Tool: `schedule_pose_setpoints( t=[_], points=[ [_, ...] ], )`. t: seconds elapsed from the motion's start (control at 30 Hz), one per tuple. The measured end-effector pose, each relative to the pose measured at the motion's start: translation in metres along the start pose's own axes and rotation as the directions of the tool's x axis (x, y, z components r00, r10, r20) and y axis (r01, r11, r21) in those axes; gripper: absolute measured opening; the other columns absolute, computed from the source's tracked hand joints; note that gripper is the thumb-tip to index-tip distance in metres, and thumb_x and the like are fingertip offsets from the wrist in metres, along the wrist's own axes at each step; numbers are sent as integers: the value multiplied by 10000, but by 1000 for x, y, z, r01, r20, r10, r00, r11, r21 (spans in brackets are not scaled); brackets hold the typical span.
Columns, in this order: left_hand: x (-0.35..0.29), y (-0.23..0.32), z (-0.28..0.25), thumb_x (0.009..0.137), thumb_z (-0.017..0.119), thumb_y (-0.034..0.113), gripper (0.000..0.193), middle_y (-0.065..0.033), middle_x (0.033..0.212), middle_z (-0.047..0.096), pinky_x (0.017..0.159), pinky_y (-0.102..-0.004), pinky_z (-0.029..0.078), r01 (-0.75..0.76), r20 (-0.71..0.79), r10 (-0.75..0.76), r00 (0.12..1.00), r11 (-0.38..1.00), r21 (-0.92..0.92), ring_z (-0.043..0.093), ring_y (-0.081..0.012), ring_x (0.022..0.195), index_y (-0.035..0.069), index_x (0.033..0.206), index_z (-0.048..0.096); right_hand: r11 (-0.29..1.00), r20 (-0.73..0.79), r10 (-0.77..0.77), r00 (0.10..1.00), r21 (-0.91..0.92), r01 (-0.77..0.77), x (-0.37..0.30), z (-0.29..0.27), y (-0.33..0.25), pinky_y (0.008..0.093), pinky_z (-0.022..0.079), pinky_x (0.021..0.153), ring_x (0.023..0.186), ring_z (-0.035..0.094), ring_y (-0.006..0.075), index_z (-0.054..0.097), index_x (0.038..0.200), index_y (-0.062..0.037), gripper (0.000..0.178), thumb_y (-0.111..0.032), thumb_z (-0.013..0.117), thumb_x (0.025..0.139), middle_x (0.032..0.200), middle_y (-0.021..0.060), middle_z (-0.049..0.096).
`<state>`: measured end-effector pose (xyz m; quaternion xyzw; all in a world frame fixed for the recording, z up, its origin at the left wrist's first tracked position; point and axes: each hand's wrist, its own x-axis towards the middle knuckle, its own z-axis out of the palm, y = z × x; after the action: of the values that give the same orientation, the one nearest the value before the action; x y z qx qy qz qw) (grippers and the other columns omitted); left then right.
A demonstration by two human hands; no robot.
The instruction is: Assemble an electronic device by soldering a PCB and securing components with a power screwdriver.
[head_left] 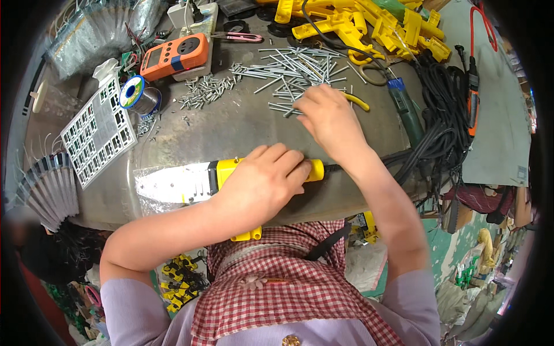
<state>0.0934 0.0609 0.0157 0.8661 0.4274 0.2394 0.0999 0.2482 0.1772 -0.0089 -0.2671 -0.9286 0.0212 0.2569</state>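
A yellow power tool [228, 168] lies along the near edge of the table, its silver front end [179, 183] in clear plastic and a black cord leaving its right end. My left hand [266, 181] is wrapped over the tool's body, fingers bent around its far side. Farther off, my right hand [333, 118] reaches to the near side of a pile of long metal screws [300, 66]. Its fingers are curled together at the screws; whether a screw is between them is hidden. A curved yellow handle [356, 102] shows just right of that hand.
Short screws [208, 91] lie left of the long ones. Around them are a solder spool [140, 97], an orange meter [176, 56] and a perforated white sheet [99, 131]. Yellow casings [369, 26] heap at the back. Black cables [441, 109] and a green-handled tool [407, 112] border the right.
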Motion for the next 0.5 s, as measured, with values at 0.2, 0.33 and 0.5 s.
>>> schedule_pose_setpoints(
  t=[0.2,0.33,0.5],
  points=[
    [0,-28,-18,809,654,78,166,-148,917,667,739,-383,518,199,44,-194,980,951,-236,642,-324,824,21,964,668,980,197,32,980,-199,8,6,8,-7,367,476,778,844,591,255,567,903,-66,161,-54,581,742,848,84,591],
    [32,-82,-21,809,621,58,119,-160,830,658,691,-388,509,390,-51,-397,916,914,-116,646,-326,772,5,916,621,991,142,123,982,-78,-112,7,12,1,391,496,744,863,604,279,565,901,-65,150,-45,585,753,853,100,591],
    [77,-106,5,785,615,60,159,-188,840,643,696,-433,504,388,-65,-386,920,878,282,646,-339,802,1,905,528,973,37,211,977,88,-213,8,5,3,394,503,711,828,604,302,559,869,-55,128,-3,581,754,841,115,577]
  ],
)
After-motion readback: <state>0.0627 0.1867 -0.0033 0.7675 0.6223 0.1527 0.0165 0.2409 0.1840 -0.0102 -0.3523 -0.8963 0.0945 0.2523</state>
